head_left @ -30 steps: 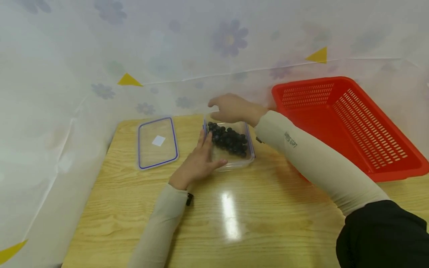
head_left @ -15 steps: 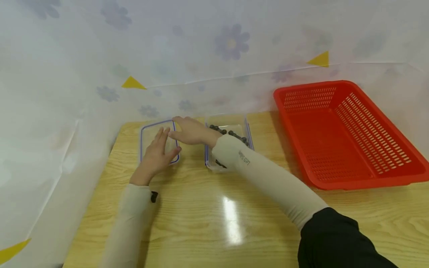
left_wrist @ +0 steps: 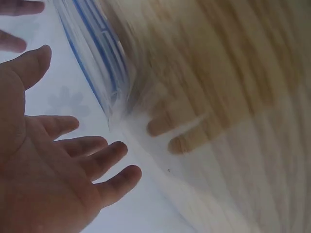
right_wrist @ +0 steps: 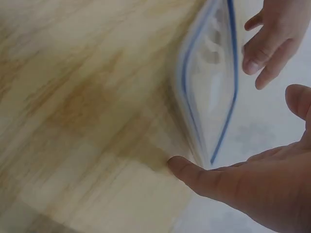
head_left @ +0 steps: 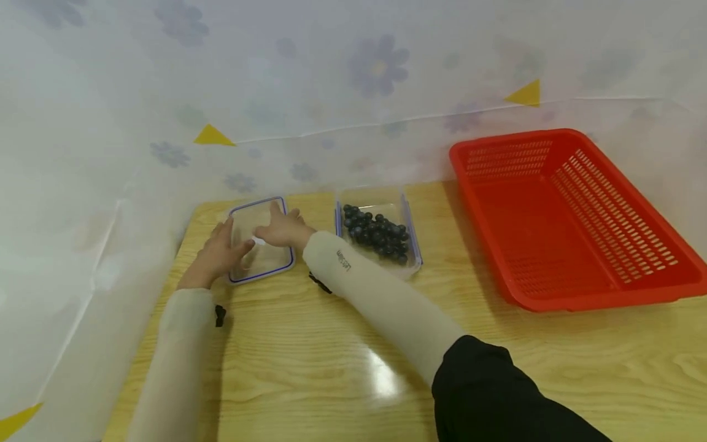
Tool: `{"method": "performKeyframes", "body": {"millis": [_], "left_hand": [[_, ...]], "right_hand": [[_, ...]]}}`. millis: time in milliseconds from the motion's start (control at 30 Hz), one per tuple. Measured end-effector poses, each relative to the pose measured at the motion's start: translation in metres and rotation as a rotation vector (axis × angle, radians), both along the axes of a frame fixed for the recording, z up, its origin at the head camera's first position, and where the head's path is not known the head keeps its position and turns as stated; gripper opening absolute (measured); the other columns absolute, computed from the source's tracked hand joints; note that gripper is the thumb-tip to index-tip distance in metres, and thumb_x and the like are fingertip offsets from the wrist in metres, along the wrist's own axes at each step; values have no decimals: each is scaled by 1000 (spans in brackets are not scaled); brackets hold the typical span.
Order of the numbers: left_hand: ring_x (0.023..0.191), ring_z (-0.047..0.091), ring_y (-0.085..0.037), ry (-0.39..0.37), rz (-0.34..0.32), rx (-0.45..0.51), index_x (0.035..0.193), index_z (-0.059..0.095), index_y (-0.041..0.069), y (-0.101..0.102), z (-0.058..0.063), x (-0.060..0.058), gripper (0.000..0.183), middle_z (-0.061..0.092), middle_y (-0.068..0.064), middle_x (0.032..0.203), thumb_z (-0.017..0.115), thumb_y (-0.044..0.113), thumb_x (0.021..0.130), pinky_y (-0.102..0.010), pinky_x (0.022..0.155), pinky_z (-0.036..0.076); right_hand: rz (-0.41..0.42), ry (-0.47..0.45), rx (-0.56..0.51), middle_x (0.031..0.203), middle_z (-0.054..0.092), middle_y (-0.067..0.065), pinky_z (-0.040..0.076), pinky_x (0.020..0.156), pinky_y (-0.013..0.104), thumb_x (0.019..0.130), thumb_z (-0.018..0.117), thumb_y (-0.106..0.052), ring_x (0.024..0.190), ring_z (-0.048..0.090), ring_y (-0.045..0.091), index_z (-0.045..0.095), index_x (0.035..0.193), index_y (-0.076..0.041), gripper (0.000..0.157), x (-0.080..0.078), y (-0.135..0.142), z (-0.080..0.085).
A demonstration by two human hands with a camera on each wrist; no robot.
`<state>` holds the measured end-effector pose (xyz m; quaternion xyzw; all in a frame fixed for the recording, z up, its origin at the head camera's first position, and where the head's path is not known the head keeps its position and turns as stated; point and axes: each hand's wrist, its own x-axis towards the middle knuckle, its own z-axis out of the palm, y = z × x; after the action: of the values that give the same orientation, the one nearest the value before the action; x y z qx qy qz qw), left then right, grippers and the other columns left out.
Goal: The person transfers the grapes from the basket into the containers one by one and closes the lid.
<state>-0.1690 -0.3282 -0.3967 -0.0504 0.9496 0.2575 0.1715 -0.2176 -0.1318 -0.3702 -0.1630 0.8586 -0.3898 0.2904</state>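
A clear plastic lid (head_left: 270, 261) with a blue seal lies on the wooden table at the left. My left hand (head_left: 214, 255) is at its left edge, fingers spread and slightly bent, holding nothing. Over the lid's right part reaches my right hand (head_left: 284, 228), thumb and fingers apart. In the left wrist view, the left fingers (left_wrist: 114, 158) stand beside the lid's corner (left_wrist: 104, 58). The right wrist view has a right fingertip (right_wrist: 180, 165) right at another corner of the lid (right_wrist: 209, 97). Dark grapes (head_left: 378, 234) fill part of a clear container (head_left: 410, 230) to the right.
A large red plastic basket (head_left: 552, 215) stands on the right side of the table (head_left: 309, 368). Flower-patterned white sheeting (head_left: 331, 80) closes off the back and left. Yellow triangles (head_left: 521, 94) mark the sheeting.
Both hands have moved left, from the grape container to the lid. The left hand is now at the lid's left edge and the right hand over its right part. Grapes and basket stay put.
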Motion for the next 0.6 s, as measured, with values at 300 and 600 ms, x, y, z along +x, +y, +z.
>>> {"method": "performKeyframes", "body": {"millis": [300, 600], "left_hand": [[145, -4, -55, -82, 15, 91, 154, -25, 2, 4, 5, -2, 103, -15, -34, 160, 43, 60, 102, -69, 113, 7], [146, 2, -55, -75, 77, 133, 157, -24, 12, 1, 13, 7, 96, -9, -29, 163, 42, 57, 104, -70, 112, 12]], "right_hand": [[64, 34, 63, 166, 11, 19, 21, 116, 58, 102, 56, -46, 152, 10, 37, 0, 165, -22, 87, 1, -3, -3], [-36, 38, -58, 164, 28, 2, 38, 110, 38, 103, 54, -31, 140, 42, 23, 16, 164, -14, 74, -9, -6, -9]]}}
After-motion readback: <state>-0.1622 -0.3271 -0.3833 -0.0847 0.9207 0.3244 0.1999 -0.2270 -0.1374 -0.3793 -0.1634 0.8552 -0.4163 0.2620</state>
